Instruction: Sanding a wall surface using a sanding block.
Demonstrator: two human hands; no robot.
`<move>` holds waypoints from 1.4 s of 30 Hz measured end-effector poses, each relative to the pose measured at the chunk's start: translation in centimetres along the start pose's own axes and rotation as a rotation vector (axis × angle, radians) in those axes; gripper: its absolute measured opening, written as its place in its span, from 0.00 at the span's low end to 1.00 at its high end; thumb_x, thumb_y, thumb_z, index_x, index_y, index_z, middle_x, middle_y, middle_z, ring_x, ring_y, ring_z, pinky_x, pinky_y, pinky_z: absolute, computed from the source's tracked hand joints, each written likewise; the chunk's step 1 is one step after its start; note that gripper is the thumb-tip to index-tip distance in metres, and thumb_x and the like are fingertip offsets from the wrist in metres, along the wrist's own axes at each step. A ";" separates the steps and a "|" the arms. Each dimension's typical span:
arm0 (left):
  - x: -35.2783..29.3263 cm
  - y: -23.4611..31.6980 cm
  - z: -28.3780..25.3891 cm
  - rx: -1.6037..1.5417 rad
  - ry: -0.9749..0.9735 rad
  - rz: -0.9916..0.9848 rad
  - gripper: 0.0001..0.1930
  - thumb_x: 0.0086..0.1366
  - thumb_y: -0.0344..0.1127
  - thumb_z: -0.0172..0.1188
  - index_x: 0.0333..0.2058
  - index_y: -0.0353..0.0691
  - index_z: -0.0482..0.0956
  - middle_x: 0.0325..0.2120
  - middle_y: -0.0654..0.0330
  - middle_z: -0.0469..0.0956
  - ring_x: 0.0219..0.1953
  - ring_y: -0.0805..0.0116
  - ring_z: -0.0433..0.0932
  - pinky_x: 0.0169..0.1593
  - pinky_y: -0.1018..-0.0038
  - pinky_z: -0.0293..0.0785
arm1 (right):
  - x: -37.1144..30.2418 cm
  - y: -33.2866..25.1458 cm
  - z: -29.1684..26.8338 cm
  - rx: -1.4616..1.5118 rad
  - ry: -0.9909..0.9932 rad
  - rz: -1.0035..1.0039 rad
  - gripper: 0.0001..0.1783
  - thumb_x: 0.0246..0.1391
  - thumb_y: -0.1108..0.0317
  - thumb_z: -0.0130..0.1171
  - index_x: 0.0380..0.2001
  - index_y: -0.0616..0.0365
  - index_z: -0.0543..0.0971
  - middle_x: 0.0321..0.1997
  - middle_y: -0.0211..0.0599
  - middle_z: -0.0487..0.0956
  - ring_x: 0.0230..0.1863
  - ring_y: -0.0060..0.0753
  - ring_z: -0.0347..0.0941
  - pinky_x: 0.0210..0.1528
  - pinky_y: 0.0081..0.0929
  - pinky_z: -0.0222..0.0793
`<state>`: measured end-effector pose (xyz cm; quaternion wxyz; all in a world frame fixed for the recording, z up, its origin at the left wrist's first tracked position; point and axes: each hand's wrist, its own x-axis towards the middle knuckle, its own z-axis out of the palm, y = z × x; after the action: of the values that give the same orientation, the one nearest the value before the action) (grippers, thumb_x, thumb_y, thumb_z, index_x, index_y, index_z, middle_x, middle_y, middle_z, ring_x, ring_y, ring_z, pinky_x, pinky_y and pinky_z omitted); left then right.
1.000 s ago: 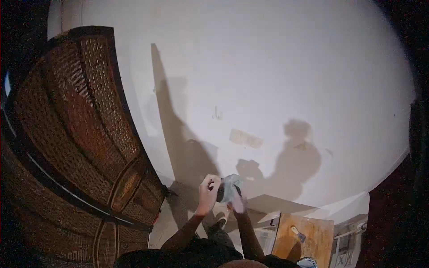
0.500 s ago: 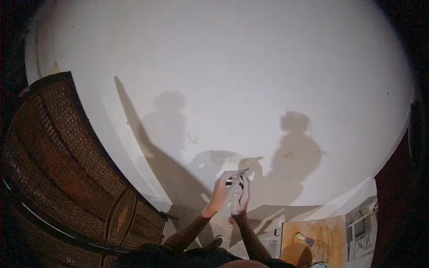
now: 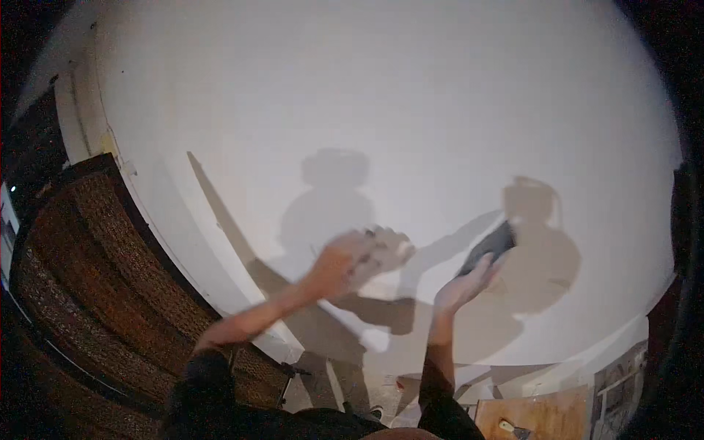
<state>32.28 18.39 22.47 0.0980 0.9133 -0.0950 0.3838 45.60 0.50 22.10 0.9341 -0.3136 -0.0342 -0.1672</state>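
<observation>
My right hand (image 3: 463, 287) is raised before the white wall (image 3: 411, 110), its fingers closed on a dark grey, flat, roughly rectangular piece (image 3: 493, 246). The piece is tilted, its upper end pointing up and right; whether it touches the wall I cannot tell. My left hand (image 3: 343, 262) is lifted to the left of it, also in front of the wall. Motion smears its fingers, so their grip and anything in them cannot be made out.
A putty knife (image 3: 515, 430) with a pale handle lies on a wooden tabletop (image 3: 546, 411) at the lower right. A dark woven panel (image 3: 110, 271) leans along the left side. Near its lower end stands a thin dark stand (image 3: 290, 374). Shadows fall across the wall.
My hands were close together low in the middle, around something dark. They have risen and parted: the right went up and right with the dark flat piece, the left up and left.
</observation>
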 end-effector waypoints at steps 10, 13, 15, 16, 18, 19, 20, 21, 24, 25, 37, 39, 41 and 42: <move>7.7 -15.0 -14.4 0.656 0.370 0.172 0.17 0.60 0.38 0.64 0.46 0.38 0.77 0.42 0.51 0.76 0.45 0.49 0.74 0.48 0.56 0.73 | 18.1 -4.7 16.8 -0.160 -0.415 -1.117 0.32 0.66 0.68 0.45 0.73 0.54 0.59 0.76 0.47 0.59 0.76 0.48 0.54 0.77 0.49 0.48; 8.4 -18.4 -17.6 0.813 0.476 0.306 0.21 0.58 0.40 0.67 0.49 0.40 0.76 0.47 0.52 0.75 0.48 0.51 0.74 0.51 0.57 0.72 | 16.0 -6.7 20.5 -0.959 -0.214 -1.625 0.32 0.66 0.73 0.44 0.73 0.49 0.60 0.76 0.40 0.60 0.77 0.50 0.51 0.78 0.53 0.38; 8.4 -20.1 -18.5 0.760 0.474 0.253 0.21 0.58 0.39 0.67 0.49 0.39 0.76 0.50 0.52 0.74 0.51 0.51 0.73 0.54 0.57 0.71 | 15.6 -5.9 22.6 -0.916 -0.224 -1.668 0.33 0.65 0.72 0.45 0.73 0.49 0.59 0.76 0.40 0.60 0.77 0.49 0.51 0.78 0.54 0.38; 8.6 -21.0 -19.0 0.734 0.530 0.273 0.21 0.58 0.39 0.67 0.48 0.39 0.76 0.51 0.53 0.74 0.52 0.51 0.73 0.54 0.56 0.71 | 14.9 -5.7 23.6 -0.856 -0.241 -1.707 0.33 0.65 0.72 0.45 0.73 0.49 0.59 0.76 0.40 0.60 0.77 0.48 0.51 0.78 0.54 0.38; 8.5 -21.6 -19.3 0.694 0.599 0.290 0.21 0.57 0.36 0.67 0.48 0.38 0.75 0.54 0.53 0.73 0.56 0.50 0.72 0.58 0.53 0.69 | 13.0 -4.4 25.4 -0.996 -0.170 -1.687 0.37 0.62 0.69 0.51 0.74 0.54 0.56 0.77 0.39 0.57 0.78 0.47 0.49 0.78 0.55 0.37; 8.4 -21.9 -19.0 0.670 0.609 0.305 0.21 0.57 0.36 0.67 0.48 0.38 0.75 0.54 0.53 0.73 0.56 0.50 0.72 0.58 0.53 0.69 | 12.3 -4.0 26.1 -1.037 -0.153 -1.698 0.37 0.63 0.68 0.50 0.74 0.54 0.56 0.77 0.40 0.57 0.78 0.47 0.48 0.78 0.54 0.38; 8.3 -22.2 -18.7 0.630 0.613 0.343 0.21 0.57 0.37 0.67 0.49 0.38 0.75 0.55 0.53 0.73 0.58 0.50 0.71 0.60 0.53 0.68 | 11.5 -3.5 26.8 -1.077 -0.138 -1.709 0.36 0.64 0.68 0.49 0.74 0.54 0.55 0.77 0.41 0.57 0.78 0.46 0.48 0.78 0.54 0.38; 7.9 -22.3 -18.7 0.601 0.618 0.377 0.22 0.57 0.37 0.67 0.49 0.38 0.75 0.56 0.52 0.73 0.59 0.49 0.71 0.62 0.52 0.67 | 10.4 -2.5 27.8 -0.948 -0.175 -1.686 0.34 0.65 0.70 0.45 0.74 0.51 0.56 0.78 0.38 0.56 0.78 0.44 0.49 0.78 0.54 0.37; 8.0 -23.1 -18.6 0.525 0.634 0.395 0.20 0.59 0.37 0.66 0.50 0.41 0.76 0.57 0.52 0.72 0.61 0.50 0.70 0.65 0.51 0.64 | 6.6 -0.7 30.1 -0.945 -0.228 -1.692 0.35 0.65 0.69 0.45 0.75 0.50 0.56 0.78 0.38 0.55 0.78 0.43 0.48 0.78 0.54 0.37; 8.1 -23.1 -18.7 0.503 0.620 0.421 0.20 0.59 0.38 0.65 0.50 0.42 0.76 0.57 0.53 0.72 0.61 0.50 0.70 0.65 0.51 0.64 | 5.4 -0.3 30.8 -1.014 -0.234 -1.657 0.34 0.65 0.69 0.45 0.75 0.50 0.56 0.79 0.38 0.55 0.79 0.44 0.47 0.78 0.55 0.37; 8.1 -20.9 -14.5 0.457 0.717 0.354 0.14 0.61 0.36 0.60 0.46 0.43 0.74 0.57 0.50 0.71 0.63 0.50 0.69 0.66 0.49 0.62 | -3.8 3.5 37.7 -0.966 -0.497 -1.720 0.31 0.67 0.67 0.46 0.72 0.50 0.60 0.77 0.36 0.58 0.77 0.43 0.50 0.78 0.53 0.42; 7.7 -20.9 -13.7 0.451 0.748 0.322 0.14 0.61 0.37 0.60 0.46 0.42 0.74 0.57 0.49 0.71 0.63 0.50 0.69 0.66 0.49 0.62 | -5.0 3.8 38.6 -0.953 -0.530 -1.752 0.31 0.67 0.67 0.46 0.72 0.51 0.60 0.76 0.36 0.59 0.77 0.43 0.51 0.78 0.53 0.42; 7.2 -20.6 -13.1 0.445 0.776 0.294 0.14 0.61 0.37 0.60 0.45 0.42 0.74 0.58 0.49 0.71 0.63 0.50 0.68 0.66 0.49 0.62 | -5.9 3.9 39.1 -0.942 -0.559 -1.779 0.30 0.67 0.67 0.47 0.71 0.51 0.61 0.76 0.36 0.60 0.77 0.43 0.51 0.77 0.53 0.42; 7.0 -20.5 -12.6 0.439 0.794 0.246 0.14 0.61 0.38 0.60 0.45 0.41 0.75 0.58 0.49 0.71 0.63 0.50 0.68 0.66 0.48 0.62 | -6.6 3.4 39.4 -0.897 -0.576 -1.778 0.30 0.66 0.68 0.46 0.71 0.52 0.62 0.75 0.36 0.61 0.77 0.43 0.52 0.78 0.53 0.42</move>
<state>33.57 40.63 33.95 -0.1151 0.6768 -0.0741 0.7234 42.08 28.46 50.57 0.2270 -0.5223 -0.4101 -0.7124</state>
